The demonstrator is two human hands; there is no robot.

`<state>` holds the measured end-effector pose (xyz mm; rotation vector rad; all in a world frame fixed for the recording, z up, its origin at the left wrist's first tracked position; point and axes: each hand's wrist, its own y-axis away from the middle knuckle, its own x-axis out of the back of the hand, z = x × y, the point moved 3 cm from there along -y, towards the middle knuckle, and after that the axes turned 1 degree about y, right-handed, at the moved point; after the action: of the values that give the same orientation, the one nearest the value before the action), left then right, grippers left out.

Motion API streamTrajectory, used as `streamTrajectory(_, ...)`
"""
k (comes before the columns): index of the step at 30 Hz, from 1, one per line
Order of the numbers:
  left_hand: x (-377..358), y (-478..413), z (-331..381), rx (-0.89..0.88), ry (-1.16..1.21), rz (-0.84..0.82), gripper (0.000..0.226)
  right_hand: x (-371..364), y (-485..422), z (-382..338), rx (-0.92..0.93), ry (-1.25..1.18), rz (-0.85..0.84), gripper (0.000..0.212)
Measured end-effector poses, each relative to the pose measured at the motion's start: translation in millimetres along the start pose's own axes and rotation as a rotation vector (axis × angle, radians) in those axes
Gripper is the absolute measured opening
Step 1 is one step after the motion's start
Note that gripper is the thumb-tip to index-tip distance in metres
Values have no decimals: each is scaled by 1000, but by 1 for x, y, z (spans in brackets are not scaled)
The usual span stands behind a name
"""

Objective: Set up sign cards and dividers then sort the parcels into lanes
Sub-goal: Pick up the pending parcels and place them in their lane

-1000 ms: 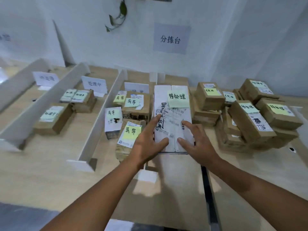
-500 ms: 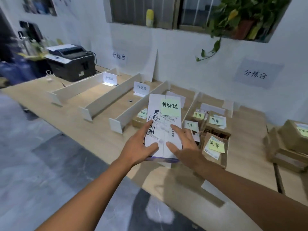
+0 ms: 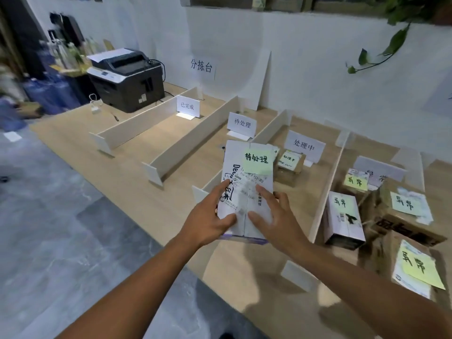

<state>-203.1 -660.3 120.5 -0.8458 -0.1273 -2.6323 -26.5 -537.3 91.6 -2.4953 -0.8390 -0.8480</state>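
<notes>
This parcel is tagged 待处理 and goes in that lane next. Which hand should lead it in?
Left, probably. Both hands hold the white parcel, but the left hand is on the side facing the 待处理 sign card lane; the right hand sits toward the 处理中 lane.

A white wall (image 3: 318, 69) runs behind a long wooden surface (image 3: 137, 192). The floor (image 3: 49, 241) is grey stone with pale streaks. A black and white printer (image 3: 127, 79) sits at the far end of the surface. Green plant (image 3: 396, 42) leaves hang down from a window ledge (image 3: 244, 2) up top. The far left corner is dark and blurry.
</notes>
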Motion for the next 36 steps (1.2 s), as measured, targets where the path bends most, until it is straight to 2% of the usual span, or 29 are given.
streamTrajectory(8,81,-89,-49,72,45,53,80,-55,-125,-29,20,28,-60,68)
streamTrajectory(16,155,-153,-109,32,30,47,76,-122,-216,-61,11,44,-81,70)
streamTrajectory(27,232,-290,-213,-96,-17,-216,76,-208,-311,-95,-226,43,88,70)
streamTrajectory(33,221,-356,-232,-147,35,-377,79,-217,-343,-87,-352,92,184,69)
streamTrajectory(36,206,-390,-236,-137,97,-392,68,-218,-372,-66,-389,106,184,69)
